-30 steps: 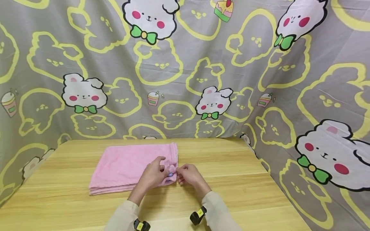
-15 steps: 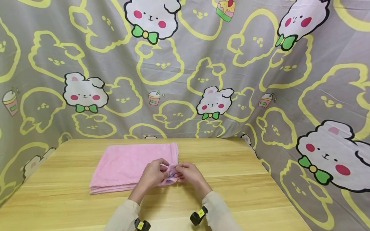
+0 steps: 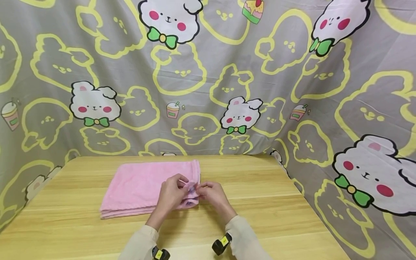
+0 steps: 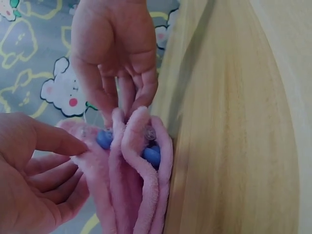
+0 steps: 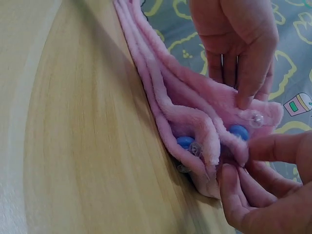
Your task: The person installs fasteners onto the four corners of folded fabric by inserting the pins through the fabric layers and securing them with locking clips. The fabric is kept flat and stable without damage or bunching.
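Observation:
A folded pink plush cloth [image 3: 143, 186] lies on the table, its layered edges toward the near side. At its near right corner my left hand [image 3: 172, 193] pinches the top layer between thumb and fingers, as the left wrist view also shows. My right hand [image 3: 212, 196] pinches the edge of a fold at the same corner, facing the left. Between the layers sit round blue buttons [image 5: 239, 132] and small clear fasteners [image 5: 256, 119]. In the right wrist view the right hand's fingertips [image 5: 229, 175] press against the fold; what lies inside the pinch is hidden.
The wooden table [image 3: 260, 202] spreads around the cloth on all sides. A grey curtain [image 3: 201, 83] printed with rabbits hangs behind and along both sides. A black wrist camera [image 3: 222, 243] sits on each sleeve.
The left hand has lifted and turned the cloth's corner layer back a little, to the left. The right hand has moved in and taken hold of the fold's edge.

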Action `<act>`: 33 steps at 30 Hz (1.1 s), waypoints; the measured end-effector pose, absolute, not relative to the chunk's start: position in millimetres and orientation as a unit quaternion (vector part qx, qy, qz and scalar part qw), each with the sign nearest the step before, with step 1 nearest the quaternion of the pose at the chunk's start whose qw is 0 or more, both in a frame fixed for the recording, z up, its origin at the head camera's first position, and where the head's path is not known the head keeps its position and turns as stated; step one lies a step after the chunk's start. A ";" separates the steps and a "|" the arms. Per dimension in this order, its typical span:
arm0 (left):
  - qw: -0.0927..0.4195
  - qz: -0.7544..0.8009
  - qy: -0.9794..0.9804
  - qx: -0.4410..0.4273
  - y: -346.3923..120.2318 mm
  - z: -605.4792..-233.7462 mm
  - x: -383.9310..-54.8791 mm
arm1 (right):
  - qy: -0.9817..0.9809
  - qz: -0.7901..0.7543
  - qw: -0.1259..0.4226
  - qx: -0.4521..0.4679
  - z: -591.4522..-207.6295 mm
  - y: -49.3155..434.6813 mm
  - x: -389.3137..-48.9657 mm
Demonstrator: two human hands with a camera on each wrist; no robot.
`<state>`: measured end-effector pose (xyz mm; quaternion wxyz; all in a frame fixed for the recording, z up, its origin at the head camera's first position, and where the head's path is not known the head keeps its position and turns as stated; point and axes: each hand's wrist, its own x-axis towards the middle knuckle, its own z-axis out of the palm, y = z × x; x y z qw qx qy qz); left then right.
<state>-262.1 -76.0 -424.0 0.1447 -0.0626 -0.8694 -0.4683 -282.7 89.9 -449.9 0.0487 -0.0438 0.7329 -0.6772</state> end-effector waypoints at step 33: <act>0.092 -0.446 -0.886 -0.091 -69.4 -427.7 -256.1 | 0.782 -0.609 0.106 -0.077 -447.3 95.2 -282.1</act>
